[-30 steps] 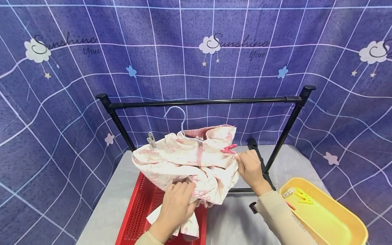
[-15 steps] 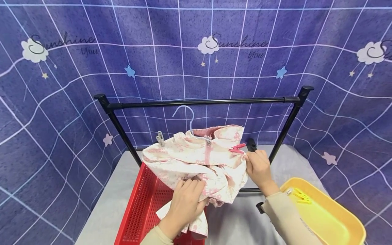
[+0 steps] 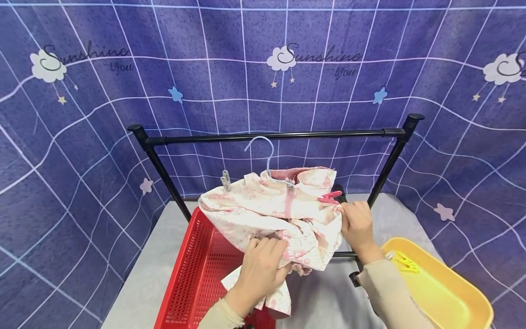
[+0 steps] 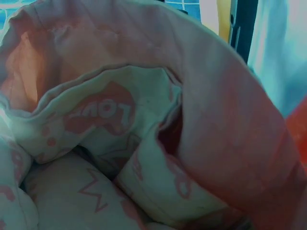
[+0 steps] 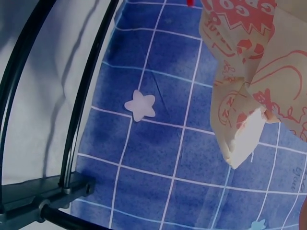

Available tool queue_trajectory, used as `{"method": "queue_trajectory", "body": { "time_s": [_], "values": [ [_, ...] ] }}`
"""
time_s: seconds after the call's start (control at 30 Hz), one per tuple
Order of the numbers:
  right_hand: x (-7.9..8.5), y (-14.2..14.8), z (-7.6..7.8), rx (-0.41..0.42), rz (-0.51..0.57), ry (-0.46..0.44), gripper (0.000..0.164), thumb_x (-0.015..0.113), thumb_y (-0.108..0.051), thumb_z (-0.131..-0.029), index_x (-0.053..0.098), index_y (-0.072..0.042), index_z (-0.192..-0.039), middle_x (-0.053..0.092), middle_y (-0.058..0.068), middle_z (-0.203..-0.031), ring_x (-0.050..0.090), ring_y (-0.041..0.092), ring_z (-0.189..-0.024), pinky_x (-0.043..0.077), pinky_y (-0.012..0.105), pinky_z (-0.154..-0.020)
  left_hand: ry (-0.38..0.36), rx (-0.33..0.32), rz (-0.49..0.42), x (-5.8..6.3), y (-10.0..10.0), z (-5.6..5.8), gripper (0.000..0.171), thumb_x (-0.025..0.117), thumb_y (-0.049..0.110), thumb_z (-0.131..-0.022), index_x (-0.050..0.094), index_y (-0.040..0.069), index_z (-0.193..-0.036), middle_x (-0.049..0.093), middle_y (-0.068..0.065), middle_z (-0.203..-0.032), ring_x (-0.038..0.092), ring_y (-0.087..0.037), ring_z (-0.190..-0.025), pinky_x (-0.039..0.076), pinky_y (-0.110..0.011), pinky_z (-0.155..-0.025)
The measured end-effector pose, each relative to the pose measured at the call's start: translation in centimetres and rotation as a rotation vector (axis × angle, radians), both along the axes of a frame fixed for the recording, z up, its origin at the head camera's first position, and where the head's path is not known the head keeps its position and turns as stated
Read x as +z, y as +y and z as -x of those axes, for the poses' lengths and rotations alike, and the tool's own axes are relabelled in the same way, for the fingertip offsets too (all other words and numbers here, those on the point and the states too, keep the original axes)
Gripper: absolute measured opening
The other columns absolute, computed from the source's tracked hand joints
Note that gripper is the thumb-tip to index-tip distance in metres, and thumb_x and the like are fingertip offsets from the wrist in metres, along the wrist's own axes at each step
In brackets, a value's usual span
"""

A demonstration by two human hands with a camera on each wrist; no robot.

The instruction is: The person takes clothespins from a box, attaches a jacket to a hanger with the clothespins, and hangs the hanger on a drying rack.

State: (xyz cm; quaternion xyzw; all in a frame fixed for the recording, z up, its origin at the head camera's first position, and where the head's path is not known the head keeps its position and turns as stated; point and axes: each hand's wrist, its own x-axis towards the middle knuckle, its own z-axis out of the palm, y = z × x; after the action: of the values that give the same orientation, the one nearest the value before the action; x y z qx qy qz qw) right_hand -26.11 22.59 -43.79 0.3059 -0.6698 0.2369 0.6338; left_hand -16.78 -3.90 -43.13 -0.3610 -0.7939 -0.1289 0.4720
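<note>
A cream garment with pink print (image 3: 246, 205) and a pink zipper hangs bunched up between my hands. From its top rises the light blue hook of a hanger (image 3: 271, 151), which overlaps the black rail in the head view. A grey clothespin (image 3: 225, 180) clips the garment's left shoulder, and a pink clothespin (image 3: 330, 198) its right side. My left hand (image 3: 263, 265) grips a fold at the lower front. My right hand (image 3: 357, 226) pinches the right edge just below the pink clothespin. Printed folds and pink lining (image 4: 230, 115) fill the left wrist view.
A black clothes rack (image 3: 230, 137) spans the back of the table. Beneath the garment stands a red perforated basket (image 3: 185, 269). To the right is a yellow tray (image 3: 452, 292) with yellow clothespins (image 3: 404, 262). A blue patterned curtain (image 3: 320, 105) hangs behind.
Both hands have carried the garment and its hanger to the right and slightly up. The hook's top has risen from below the rail to overlap it. Both grips stay the same.
</note>
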Motion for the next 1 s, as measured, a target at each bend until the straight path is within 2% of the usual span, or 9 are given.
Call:
{"method": "queue_trajectory", "body": {
  "time_s": [0.63, 1.0],
  "values": [
    [-0.4, 2.4, -0.6, -0.049, 0.097, -0.057, 0.041, 0.052, -0.024, -0.104, 0.06, 0.006, -0.077, 0.055, 0.016, -0.065, 0.039, 0.035, -0.055, 0.028, 0.045, -0.061, -0.007, 0.014, -0.026, -0.1, 3.2, -0.1, 0.046, 0.086, 0.034, -0.063, 0.061, 0.012, -0.095, 0.061, 0.004, -0.077, 0.055, -0.012, -0.065, 0.036, -0.028, -0.066],
    [-0.6, 3.5, -1.0, -0.085, 0.144, -0.059, 0.044, 0.051, -0.027, -0.104, 0.059, 0.008, -0.079, 0.054, 0.02, -0.065, 0.039, 0.037, -0.057, 0.028, 0.046, -0.064, -0.005, 0.017, -0.036, 0.0, 4.9, 0.1, 0.043, 0.084, 0.034, -0.064, 0.061, 0.014, -0.094, 0.059, 0.006, -0.075, 0.053, -0.012, -0.064, 0.037, -0.029, -0.067]
  ]
}}
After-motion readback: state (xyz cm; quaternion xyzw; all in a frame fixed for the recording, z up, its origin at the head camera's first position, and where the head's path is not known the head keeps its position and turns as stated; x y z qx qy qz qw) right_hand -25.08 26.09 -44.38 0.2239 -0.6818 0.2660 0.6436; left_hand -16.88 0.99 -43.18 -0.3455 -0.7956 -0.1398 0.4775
